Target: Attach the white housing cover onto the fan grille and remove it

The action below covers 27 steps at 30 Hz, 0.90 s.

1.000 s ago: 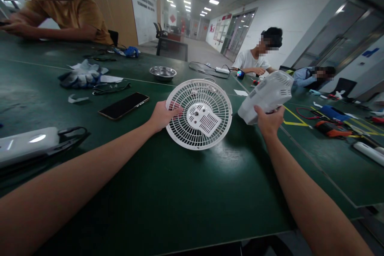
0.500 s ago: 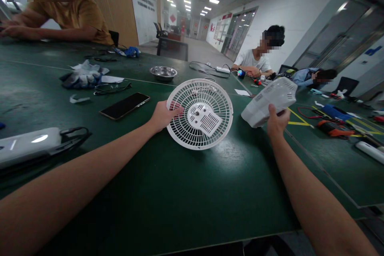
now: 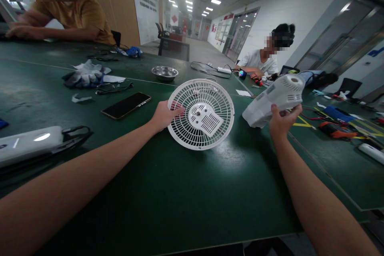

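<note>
My left hand (image 3: 164, 117) grips the left rim of a round white fan grille (image 3: 207, 122), thumb over its bars and fingers behind. The grille is tilted up so its hub plate with vent slots and small holes faces me. To the right, my right hand (image 3: 281, 122) is closed around a white plastic housing (image 3: 271, 98), likely a fan body, with slots and a round hole at its upper end. The housing leans, its broad lower end toward the grille. A gap separates the two parts.
On the green table (image 3: 186, 200) lie a black phone (image 3: 126, 105), gloves (image 3: 85, 75), a metal bowl (image 3: 165, 73) and a white device (image 3: 30, 144) with a cord. An orange-black tool (image 3: 337, 130) is at right. Other people sit at the far side.
My right hand has turned the white housing, raising its upper end and showing the round hole. The grille in my left hand stays nearly still.
</note>
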Each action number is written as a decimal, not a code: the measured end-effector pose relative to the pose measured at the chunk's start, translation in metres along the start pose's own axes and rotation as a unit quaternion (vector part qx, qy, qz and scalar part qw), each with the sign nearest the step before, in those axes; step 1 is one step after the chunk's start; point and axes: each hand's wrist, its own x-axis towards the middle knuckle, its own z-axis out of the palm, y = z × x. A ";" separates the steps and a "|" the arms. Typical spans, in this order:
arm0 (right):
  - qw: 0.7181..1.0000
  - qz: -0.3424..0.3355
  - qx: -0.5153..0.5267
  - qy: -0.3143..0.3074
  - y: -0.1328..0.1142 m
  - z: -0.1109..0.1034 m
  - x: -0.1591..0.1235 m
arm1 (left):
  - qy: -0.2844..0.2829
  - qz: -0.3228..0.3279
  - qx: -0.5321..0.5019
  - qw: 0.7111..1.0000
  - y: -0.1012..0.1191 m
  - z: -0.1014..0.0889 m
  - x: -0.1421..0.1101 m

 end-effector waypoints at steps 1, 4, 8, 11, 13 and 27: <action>1.000 -0.020 -0.016 0.009 -0.004 -0.001 -0.001 | -0.001 0.002 0.001 1.000 0.000 0.000 0.000; 0.995 -0.096 -0.032 0.025 -0.022 -0.002 -0.007 | -0.005 0.006 0.003 1.000 0.000 0.000 0.000; 0.991 -0.109 -0.024 -0.070 -0.054 0.009 -0.032 | 0.005 0.002 -0.008 1.000 -0.003 0.002 0.002; 0.976 -0.066 -0.052 -0.201 -0.073 0.024 -0.059 | 0.009 0.011 -0.007 1.000 -0.006 0.002 0.004; 0.957 -0.045 -0.075 -0.277 -0.080 0.033 -0.075 | 0.003 0.010 -0.010 1.000 -0.007 0.001 0.004; 0.948 -0.100 -0.139 -0.270 -0.075 0.029 -0.066 | -0.017 0.004 -0.027 0.999 -0.007 -0.001 0.004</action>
